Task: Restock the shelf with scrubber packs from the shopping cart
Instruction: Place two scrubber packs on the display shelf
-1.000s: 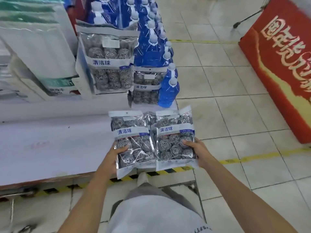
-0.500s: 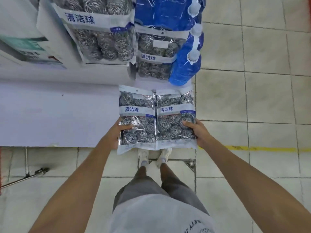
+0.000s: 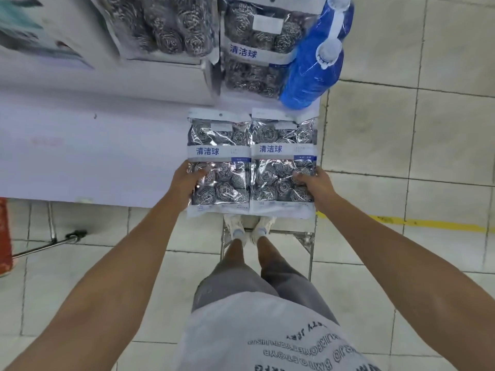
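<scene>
I hold two scrubber packs side by side, each a clear bag of steel-wool balls with a white band of blue characters. My left hand (image 3: 187, 184) grips the left pack (image 3: 218, 159) at its lower left edge, thumb on top. My right hand (image 3: 312, 184) grips the right pack (image 3: 284, 156) at its lower right edge. Both packs lie over the front edge of the white shelf (image 3: 93, 156). More scrubber packs (image 3: 254, 52) stand upright on the shelf just beyond, with another stack (image 3: 166, 30) to their left.
Blue bottles (image 3: 313, 73) with white caps stand right of the shelved packs. White boxes (image 3: 40, 36) sit at the shelf's back left. A metal frame (image 3: 308, 242) is around my feet on the tiled floor. A yellow floor line (image 3: 415, 223) runs right.
The view has tilted further down and drawn closer to the shelf. The two packs have stayed in my hands and now sit squarely aligned at the shelf's front edge.
</scene>
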A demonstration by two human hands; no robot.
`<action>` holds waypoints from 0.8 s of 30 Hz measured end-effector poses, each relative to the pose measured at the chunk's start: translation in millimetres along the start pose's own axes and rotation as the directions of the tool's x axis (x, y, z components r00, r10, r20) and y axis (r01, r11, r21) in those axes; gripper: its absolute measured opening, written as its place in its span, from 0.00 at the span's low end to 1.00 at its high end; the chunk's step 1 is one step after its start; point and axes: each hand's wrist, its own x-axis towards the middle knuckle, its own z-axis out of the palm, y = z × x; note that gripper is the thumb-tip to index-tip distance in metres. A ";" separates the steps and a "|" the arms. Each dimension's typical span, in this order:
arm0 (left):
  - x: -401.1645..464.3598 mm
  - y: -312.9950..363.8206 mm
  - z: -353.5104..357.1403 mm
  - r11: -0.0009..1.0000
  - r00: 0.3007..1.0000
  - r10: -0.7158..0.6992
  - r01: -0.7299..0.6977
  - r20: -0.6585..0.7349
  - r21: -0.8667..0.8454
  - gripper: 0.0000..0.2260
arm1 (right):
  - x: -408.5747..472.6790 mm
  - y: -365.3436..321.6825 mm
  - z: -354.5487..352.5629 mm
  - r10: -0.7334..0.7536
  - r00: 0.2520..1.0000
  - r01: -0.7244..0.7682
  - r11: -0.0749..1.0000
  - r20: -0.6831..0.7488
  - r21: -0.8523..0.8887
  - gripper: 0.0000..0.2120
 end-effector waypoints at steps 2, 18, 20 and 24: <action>0.0 5.7 4.9 0.999 1.000 0.022 -0.023 0.007 0.048 0.23 | -3.2 -2.8 0.2 -0.026 0.999 0.025 0.998 -0.019 -0.053 0.37; -126.1 -1.5 -24.6 0.870 0.941 0.289 -0.183 -0.173 0.458 0.27 | -129.5 -50.5 18.1 -0.485 0.816 0.552 0.498 0.313 -0.669 0.19; -156.0 -12.2 -29.9 0.850 0.906 0.349 -0.197 -0.241 0.488 0.25 | -155.4 -57.9 28.7 -0.501 0.749 0.642 0.392 0.432 -0.659 0.22; -215.3 -44.6 -42.1 0.843 0.828 0.403 -0.170 -0.390 0.510 0.24 | -193.6 -66.3 61.6 -0.512 0.559 0.798 0.118 0.652 -0.591 0.25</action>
